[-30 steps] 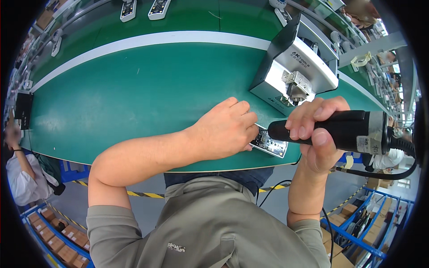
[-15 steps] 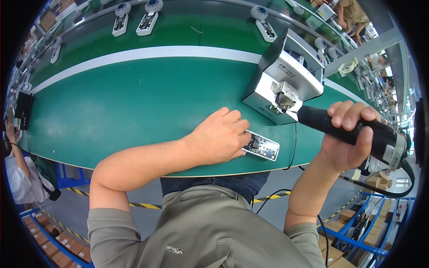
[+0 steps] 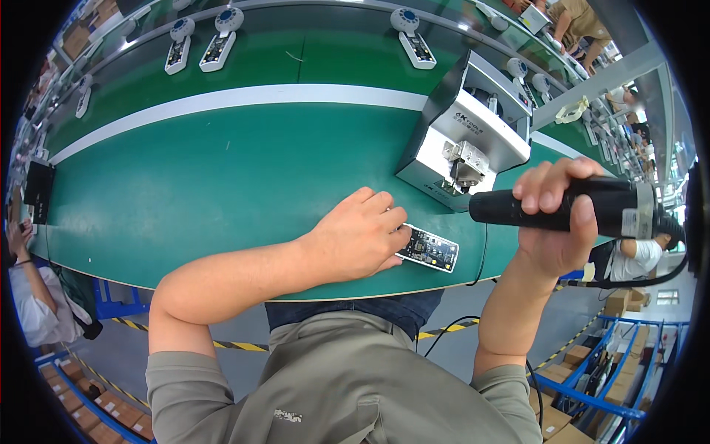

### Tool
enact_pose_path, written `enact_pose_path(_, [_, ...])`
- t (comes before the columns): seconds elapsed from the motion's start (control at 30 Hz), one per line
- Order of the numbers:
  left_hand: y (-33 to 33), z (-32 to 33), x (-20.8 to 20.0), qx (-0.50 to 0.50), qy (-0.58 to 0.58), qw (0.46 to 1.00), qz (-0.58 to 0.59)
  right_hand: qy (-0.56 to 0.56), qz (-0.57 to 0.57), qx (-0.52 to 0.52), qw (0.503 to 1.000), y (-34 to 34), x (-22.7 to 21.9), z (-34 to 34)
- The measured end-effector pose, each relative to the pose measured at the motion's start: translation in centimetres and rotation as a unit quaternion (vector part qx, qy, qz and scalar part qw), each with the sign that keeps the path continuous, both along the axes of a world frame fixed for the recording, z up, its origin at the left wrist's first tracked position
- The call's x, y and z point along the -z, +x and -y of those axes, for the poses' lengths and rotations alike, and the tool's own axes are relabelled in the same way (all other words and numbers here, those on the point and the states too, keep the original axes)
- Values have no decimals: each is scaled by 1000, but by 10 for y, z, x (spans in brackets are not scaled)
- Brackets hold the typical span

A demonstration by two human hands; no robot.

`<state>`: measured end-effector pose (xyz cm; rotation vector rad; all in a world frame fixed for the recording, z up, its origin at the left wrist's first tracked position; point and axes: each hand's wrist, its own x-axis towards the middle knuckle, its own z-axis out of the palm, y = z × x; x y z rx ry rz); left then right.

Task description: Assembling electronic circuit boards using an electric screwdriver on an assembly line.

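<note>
My left hand is closed over the left end of a white handheld device lying on the green bench. Its open casing bares a dark circuit board, and my palm and fingers hide the end they grip. Raised to the right of it, my right hand wraps round a thick black electric screwdriver, held almost level with its nose to the left. No bit can be made out at that nose. Behind the device stands a grey and black screw feeder with a metal mechanism on its front.
Along the far side runs a green conveyor carrying several similar devices with round heads. A cable from the screwdriver loops at the right. A black box stands at the bench's left end, near another person's arm. Blue racks hold cartons.
My right hand has brought the screwdriver left and levelled it, its nose away from the feeder's front. The devices on the conveyor have shifted left. My left hand keeps its hold.
</note>
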<state>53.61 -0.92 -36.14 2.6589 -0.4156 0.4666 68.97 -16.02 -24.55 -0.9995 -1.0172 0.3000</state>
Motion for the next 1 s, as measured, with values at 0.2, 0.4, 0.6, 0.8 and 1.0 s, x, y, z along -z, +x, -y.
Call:
enact_pose_path(0.2, [4, 0, 3, 2, -14, 1000, -7, -24, 14, 16, 999, 0, 9, 38])
enact_pose_path(0.4, [6, 3, 4, -4, -11, 1000, -8, -50, 19, 20, 998, 0, 24, 55])
enact_pose_path(0.6, [6, 6, 5, -5, -11, 1000, -7, -41, -26, 45, 998, -3, 35, 56])
enact_pose_path(0.8, [10, 5, 6, 2, -6, 1000, 23, -33, -42, 49, 997, -1, 36, 50])
enact_pose_path(1.0, [13, 5, 5, 4, -8, 1000, 23, -44, -54, 61, 996, -1, 38, 51])
